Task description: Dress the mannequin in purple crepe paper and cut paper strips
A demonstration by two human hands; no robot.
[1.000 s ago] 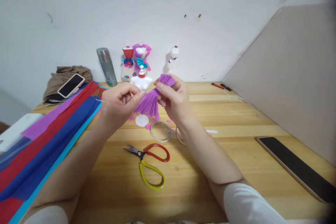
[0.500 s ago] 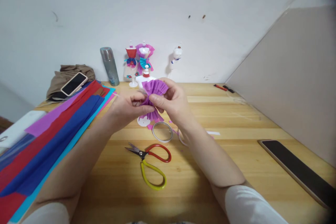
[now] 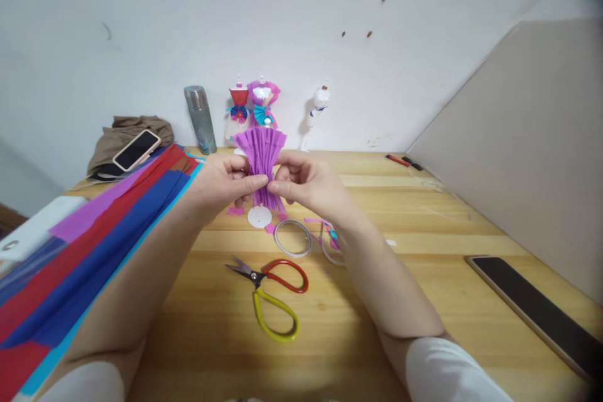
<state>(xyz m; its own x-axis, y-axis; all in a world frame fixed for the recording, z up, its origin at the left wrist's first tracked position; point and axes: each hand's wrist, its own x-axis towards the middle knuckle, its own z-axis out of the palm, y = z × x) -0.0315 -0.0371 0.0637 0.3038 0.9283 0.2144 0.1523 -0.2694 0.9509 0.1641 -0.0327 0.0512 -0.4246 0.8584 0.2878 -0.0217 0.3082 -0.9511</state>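
A pleated purple paper piece (image 3: pixel 261 149) stands upright between my hands, fanned wide at the top and pinched narrow lower down. My left hand (image 3: pixel 230 182) grips its left side, thumb in front. From the right, my right hand (image 3: pixel 301 181) pinches the same narrow part, its thumb almost touching the left one. Behind the paper is a small white mannequin, mostly hidden, with its round white base (image 3: pixel 259 217) showing below. Scissors (image 3: pixel 257 277) with one red and one yellow handle lie open in front, beside a tape ring (image 3: pixel 293 238).
Coloured paper sheets (image 3: pixel 108 226) cover the left side, near a phone (image 3: pixel 137 150) on brown cloth (image 3: pixel 120 132). A metal bottle (image 3: pixel 200 119) and dressed mannequins (image 3: pixel 239 98) stand by the wall. Another phone (image 3: pixel 532 308) lies right; a second ring (image 3: pixel 330 254) sits by my right forearm.
The purple paper has turned more upright, its wide fan now facing up. Both hands have shifted to either side of its narrow part, and the view has moved slightly.
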